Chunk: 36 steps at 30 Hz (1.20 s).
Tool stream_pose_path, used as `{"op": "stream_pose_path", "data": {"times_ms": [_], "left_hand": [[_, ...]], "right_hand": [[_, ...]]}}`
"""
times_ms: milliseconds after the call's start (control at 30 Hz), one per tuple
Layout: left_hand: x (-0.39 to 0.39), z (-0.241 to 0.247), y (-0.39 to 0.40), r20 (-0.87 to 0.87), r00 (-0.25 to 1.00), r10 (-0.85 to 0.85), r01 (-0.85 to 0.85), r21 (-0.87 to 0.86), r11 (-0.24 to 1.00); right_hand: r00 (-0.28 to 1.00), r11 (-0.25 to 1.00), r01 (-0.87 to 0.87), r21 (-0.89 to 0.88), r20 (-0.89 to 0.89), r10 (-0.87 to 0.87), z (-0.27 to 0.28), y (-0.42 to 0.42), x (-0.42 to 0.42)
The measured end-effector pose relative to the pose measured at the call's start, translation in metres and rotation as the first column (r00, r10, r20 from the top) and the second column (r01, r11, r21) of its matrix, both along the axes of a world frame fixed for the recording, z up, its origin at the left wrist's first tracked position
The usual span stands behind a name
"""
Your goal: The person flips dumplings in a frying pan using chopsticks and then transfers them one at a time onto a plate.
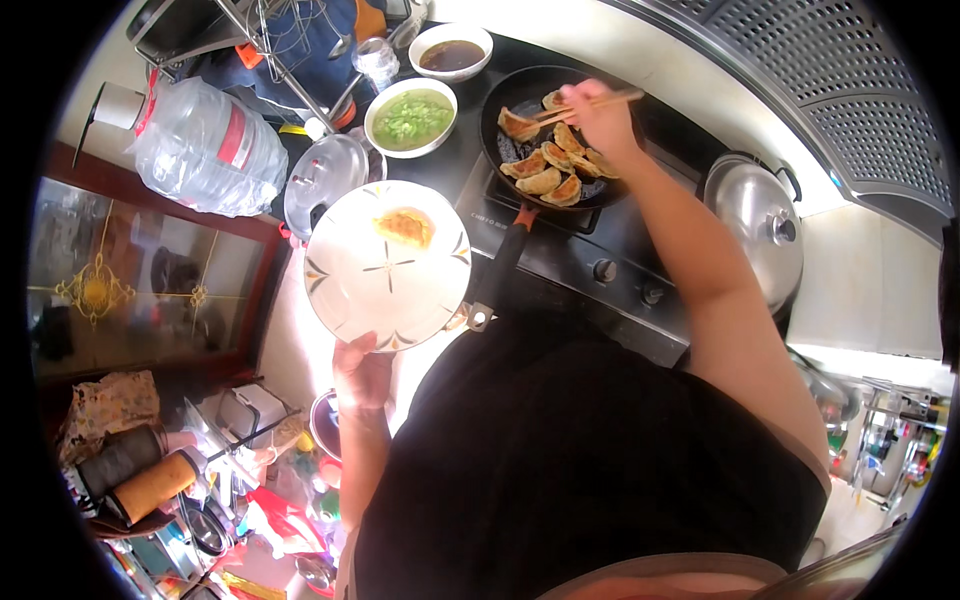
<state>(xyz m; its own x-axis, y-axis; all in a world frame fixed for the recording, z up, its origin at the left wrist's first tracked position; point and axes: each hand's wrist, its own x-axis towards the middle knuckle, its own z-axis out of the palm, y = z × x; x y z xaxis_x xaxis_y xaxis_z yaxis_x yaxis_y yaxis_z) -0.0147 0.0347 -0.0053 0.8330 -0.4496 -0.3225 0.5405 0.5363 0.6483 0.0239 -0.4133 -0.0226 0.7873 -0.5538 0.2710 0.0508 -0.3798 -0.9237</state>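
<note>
My left hand (363, 367) grips the near rim of a white patterned plate (345, 292), thumb on top. One browned dumpling (405, 227) lies toward the plate's far side. Over a black frying pan (491, 112) on the stove, my right hand (600, 120) holds a pair of wooden chopsticks (551, 115). Their tips are at a golden dumpling (516, 125) near the pan's left side; whether they pinch it firmly is hard to tell. Several more fried dumplings (556, 156) sit in the pan. The pan's black handle (504, 262) points toward me, just right of the plate.
Beyond the plate stand a bowl of chopped greens in liquid (411, 118) and a bowl of dark sauce (452, 57). A glass lid (328, 180) and a large plastic water bottle (217, 150) are at left. A lidded metal pot (754, 225) stands right, beneath a range hood (840, 82).
</note>
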Motion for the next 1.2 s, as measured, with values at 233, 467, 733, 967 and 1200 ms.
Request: {"op": "stream_pose_path", "data": {"times_ms": [233, 467, 733, 967, 1200], "left_hand": [[0.003, -0.005, 0.001, -0.010, 1.000, 0.001, -0.001, 0.003, 1.000], [0.004, -0.007, -0.002, 0.031, 0.999, -0.045, 0.045, 0.000, 0.999], [0.002, -0.008, 0.002, 0.048, 0.998, -0.040, 0.039, 0.021, 0.999], [0.000, -0.004, 0.003, 0.028, 0.999, -0.028, 0.027, 0.022, 0.999], [-0.002, -0.001, -0.001, 0.002, 1.000, -0.017, 0.017, 0.010, 1.000]], "right_hand": [[0.923, 0.730, -0.326, -0.601, -0.035, 0.383, 0.022, 0.019, -0.031], [0.995, 0.984, 0.096, -0.152, 0.051, -0.089, 0.002, -0.003, -0.013], [0.973, 0.915, 0.225, -0.335, 0.118, -0.196, -0.009, -0.023, 0.006], [0.959, 0.953, 0.279, -0.119, 0.092, -0.269, -0.010, -0.023, 0.003], [0.988, 0.987, 0.143, -0.077, -0.040, -0.146, 0.018, -0.017, -0.022]]}}
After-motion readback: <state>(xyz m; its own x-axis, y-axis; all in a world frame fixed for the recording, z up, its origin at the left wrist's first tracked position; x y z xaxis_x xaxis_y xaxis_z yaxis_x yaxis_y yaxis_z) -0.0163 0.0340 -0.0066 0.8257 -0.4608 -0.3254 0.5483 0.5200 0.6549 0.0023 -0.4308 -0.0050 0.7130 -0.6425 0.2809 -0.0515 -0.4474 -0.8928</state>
